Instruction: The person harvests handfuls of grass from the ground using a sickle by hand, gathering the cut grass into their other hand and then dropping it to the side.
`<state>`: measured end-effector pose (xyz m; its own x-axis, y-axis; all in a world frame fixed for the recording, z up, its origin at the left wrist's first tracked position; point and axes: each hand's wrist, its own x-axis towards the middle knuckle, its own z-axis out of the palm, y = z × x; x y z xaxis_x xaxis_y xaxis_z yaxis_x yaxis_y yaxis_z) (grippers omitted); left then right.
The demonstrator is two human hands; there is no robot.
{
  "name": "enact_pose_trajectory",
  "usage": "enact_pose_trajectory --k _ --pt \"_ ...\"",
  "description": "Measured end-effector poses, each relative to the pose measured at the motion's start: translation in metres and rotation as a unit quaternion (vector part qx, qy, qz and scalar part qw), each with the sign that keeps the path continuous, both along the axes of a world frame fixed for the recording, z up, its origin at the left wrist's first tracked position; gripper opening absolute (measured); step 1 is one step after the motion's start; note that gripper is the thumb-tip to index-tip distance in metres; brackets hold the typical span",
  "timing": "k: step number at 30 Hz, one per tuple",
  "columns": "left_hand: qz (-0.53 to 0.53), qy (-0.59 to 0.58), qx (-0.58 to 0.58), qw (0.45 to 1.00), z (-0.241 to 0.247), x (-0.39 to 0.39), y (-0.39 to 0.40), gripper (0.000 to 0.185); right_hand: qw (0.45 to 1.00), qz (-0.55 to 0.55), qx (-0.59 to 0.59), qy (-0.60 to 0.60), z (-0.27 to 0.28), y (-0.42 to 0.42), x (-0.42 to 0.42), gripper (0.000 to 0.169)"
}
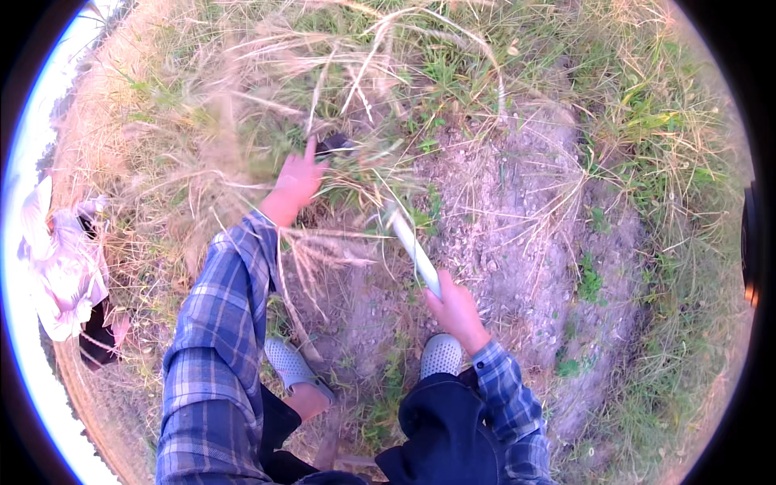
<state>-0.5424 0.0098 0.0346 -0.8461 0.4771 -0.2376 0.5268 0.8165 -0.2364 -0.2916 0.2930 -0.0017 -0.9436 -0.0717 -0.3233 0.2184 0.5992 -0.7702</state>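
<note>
My right hand (456,312) is closed around the pale handle (415,248) of a long-handled tool. The handle slants up and left into grass, which hides the tool's working end. My left hand (297,182) is among blurred grass stalks (357,182), its index finger stretched out; whether it grips any of them is unclear. Just beyond its fingertips a dark object (334,144) shows through the grass, too covered to name. Dry stalks with pale seed heads (318,248) hang below my left wrist.
My feet, in grey perforated clogs (441,356), stand on the ground by my hands. Bare stony soil (503,242) lies to the right, with dense grass (661,151) beyond. Another person in a pale shirt (63,273) is bent over at the far left.
</note>
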Motion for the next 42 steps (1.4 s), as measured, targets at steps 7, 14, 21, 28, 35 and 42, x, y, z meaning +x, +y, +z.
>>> enact_pose_trajectory --k 7,14,21,28,35,42 --pt "-0.034 0.041 0.046 0.997 -0.043 0.007 -0.027 0.034 0.981 -0.190 -0.022 0.019 -0.026 -0.008 -0.041 0.029" --pt "-0.136 0.081 0.165 0.974 -0.032 0.015 -0.029 0.022 0.993 -0.096 0.005 -0.064 -0.032 0.002 0.034 0.030" --pt "-0.080 0.066 0.168 0.980 -0.030 0.044 -0.060 0.013 0.995 -0.087 0.010 -0.052 0.009 -0.008 0.056 0.030" --pt "-0.008 0.067 0.109 0.992 -0.063 0.077 -0.063 0.065 0.987 -0.153 0.022 -0.034 -0.013 -0.029 -0.033 0.029" --pt "0.018 0.109 0.070 0.991 -0.043 0.067 -0.060 0.089 0.999 -0.009 -0.020 -0.044 -0.022 -0.059 -0.039 0.032" --pt "-0.052 0.117 0.028 0.991 -0.023 0.021 -0.054 0.096 0.999 0.029 -0.004 -0.041 0.010 -0.028 -0.002 0.030"
